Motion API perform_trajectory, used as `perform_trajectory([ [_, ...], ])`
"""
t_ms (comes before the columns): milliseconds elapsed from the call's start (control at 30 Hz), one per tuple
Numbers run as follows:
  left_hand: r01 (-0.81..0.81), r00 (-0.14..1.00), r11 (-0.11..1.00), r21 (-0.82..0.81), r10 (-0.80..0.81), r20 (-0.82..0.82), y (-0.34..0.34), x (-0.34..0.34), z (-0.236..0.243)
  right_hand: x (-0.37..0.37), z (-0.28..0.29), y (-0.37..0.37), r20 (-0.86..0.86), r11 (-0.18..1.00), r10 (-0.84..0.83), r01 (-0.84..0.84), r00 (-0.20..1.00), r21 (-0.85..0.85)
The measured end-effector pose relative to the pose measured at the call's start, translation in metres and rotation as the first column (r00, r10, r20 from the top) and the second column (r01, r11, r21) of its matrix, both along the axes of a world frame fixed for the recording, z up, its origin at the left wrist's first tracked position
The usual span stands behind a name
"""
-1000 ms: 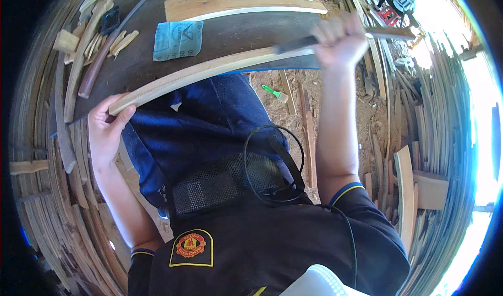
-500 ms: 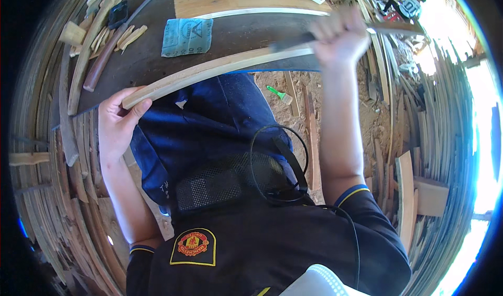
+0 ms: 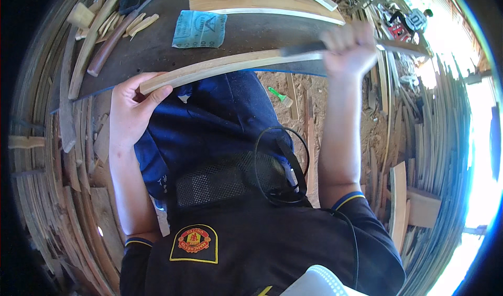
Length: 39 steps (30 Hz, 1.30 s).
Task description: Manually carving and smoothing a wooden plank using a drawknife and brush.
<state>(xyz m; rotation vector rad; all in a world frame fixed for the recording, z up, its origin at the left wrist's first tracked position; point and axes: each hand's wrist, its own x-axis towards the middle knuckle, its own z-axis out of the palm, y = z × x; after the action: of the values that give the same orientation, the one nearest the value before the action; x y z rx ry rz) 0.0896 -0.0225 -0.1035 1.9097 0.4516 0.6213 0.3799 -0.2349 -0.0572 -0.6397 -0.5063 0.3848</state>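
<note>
here, your left grip (image 3: 133, 107) pinches a curved wooden strip (image 3: 225, 65); your right grip (image 3: 350, 50) clenches a blurred, flat dark tool (image 3: 305, 48).

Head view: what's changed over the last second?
The view itself seems shifted: the blue sheet and left hand appear farther right and higher in the picture. Nothing was grasped or released: the left hand still holds the wooden strip, the right hand the blurred dark tool.
</note>
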Motion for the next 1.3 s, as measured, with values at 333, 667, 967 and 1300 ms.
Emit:
perform_trajectory([
  [333,-0.012,1.000,1.000,-0.005,0.012,0.014,-0.010,0.007,0.005,0.033,0.007,-0.036,0.046,0.992,-0.121,0.122,0.992,-0.016],
  [667,-0.041,0.997,0.999,-0.020,0.042,0.064,-0.027,0.021,-0.010,-0.025,0.004,0.031,-0.021,0.984,0.179,-0.180,0.984,-0.016],
  [967,0.029,0.999,0.999,0.016,-0.028,-0.025,-0.041,0.039,-0.005,-0.025,-0.003,0.019,-0.004,0.989,0.140,-0.139,0.990,0.053],
  [1300,0.026,0.999,0.999,0.040,-0.025,-0.024,-0.052,0.045,0.000,0.001,-0.004,-0.016,0.007,0.999,0.042,-0.043,0.999,0.025],
])
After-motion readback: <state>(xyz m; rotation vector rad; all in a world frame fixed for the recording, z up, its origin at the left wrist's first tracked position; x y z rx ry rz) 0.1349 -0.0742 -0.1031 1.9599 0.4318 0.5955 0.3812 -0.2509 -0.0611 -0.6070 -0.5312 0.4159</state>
